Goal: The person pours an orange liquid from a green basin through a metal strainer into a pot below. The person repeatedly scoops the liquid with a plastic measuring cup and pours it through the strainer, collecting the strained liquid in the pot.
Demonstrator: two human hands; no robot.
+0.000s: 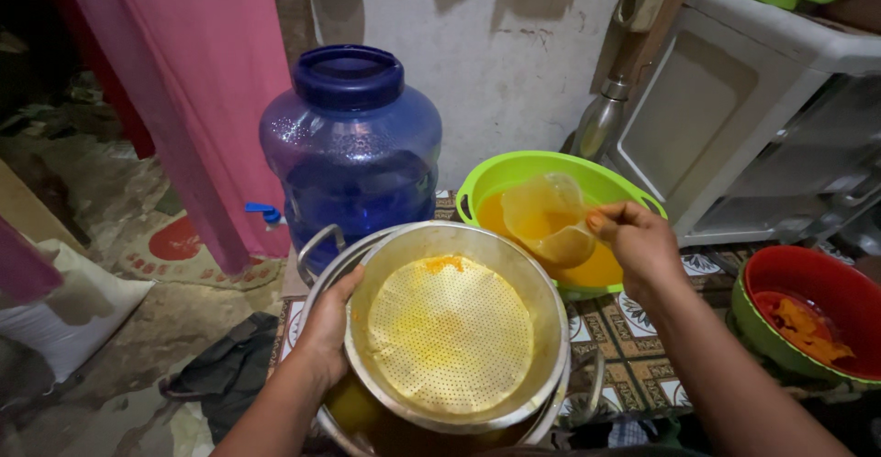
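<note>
My left hand (328, 324) grips the left rim of a round metal strainer (454, 328) with a perforated bottom stained yellow. The strainer rests tilted on top of a metal pot (317, 246) that holds yellow liquid. My right hand (636, 241) holds a clear plastic cup (543, 218) by its handle. The cup is dipped at an angle into a green basin (523, 171) filled with orange-yellow liquid, just behind the pot.
A large blue water jug (351, 150) with a tap stands behind the pot. A red bowl inside a green one (808, 283) holds orange scraps at right. A pink curtain (197, 81), a white cabinet (762, 117), a metal flask (601, 117) and a patterned mat (633, 338) surround me.
</note>
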